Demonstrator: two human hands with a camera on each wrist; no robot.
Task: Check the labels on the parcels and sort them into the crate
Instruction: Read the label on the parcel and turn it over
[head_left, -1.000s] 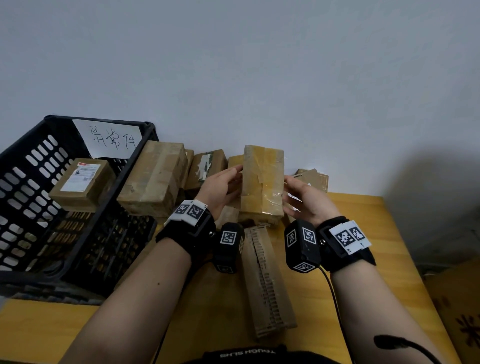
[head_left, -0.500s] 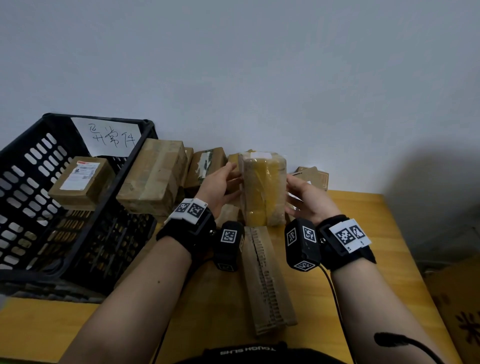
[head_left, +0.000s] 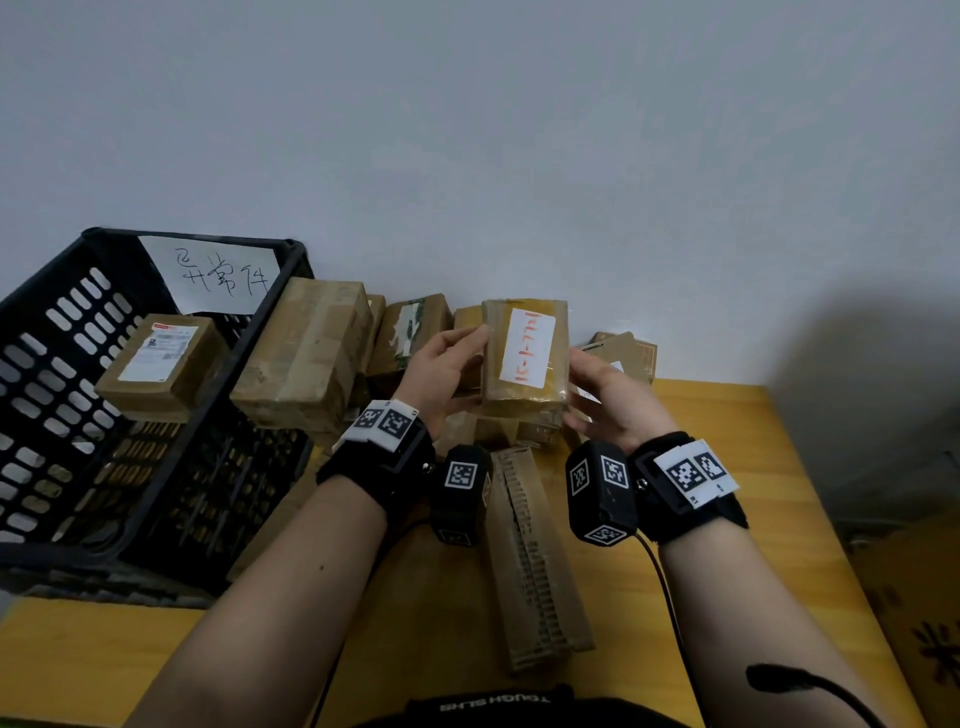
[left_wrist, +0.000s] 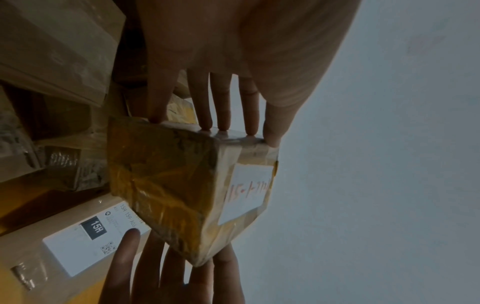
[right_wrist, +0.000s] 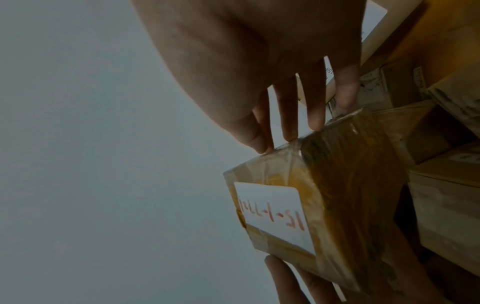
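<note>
A small brown parcel (head_left: 524, 358) wrapped in clear tape is held above the table between both hands, its white label with red handwriting turned toward me. My left hand (head_left: 441, 364) presses straight fingertips (left_wrist: 215, 127) against its left side. My right hand (head_left: 605, 389) presses straight fingertips (right_wrist: 291, 135) against the right side. The same parcel (left_wrist: 168, 185) (right_wrist: 337, 195) shows in both wrist views. The black slotted crate (head_left: 52, 364) stands at the left with a handwritten paper sign (head_left: 218, 273) and one labelled box (head_left: 161, 358) inside.
Several brown parcels lie along the wall: a large one (head_left: 306, 353) leaning on the crate, another (head_left: 410, 332) behind my left hand, and one with a printed label (left_wrist: 78, 242) at the right. A long flat corrugated parcel (head_left: 535, 561) lies on the wooden table (head_left: 727, 519).
The parcel has been turned between my hands. A plain taped face showed before; now the white label with red writing faces me. Both hands stayed in about the same place.
</note>
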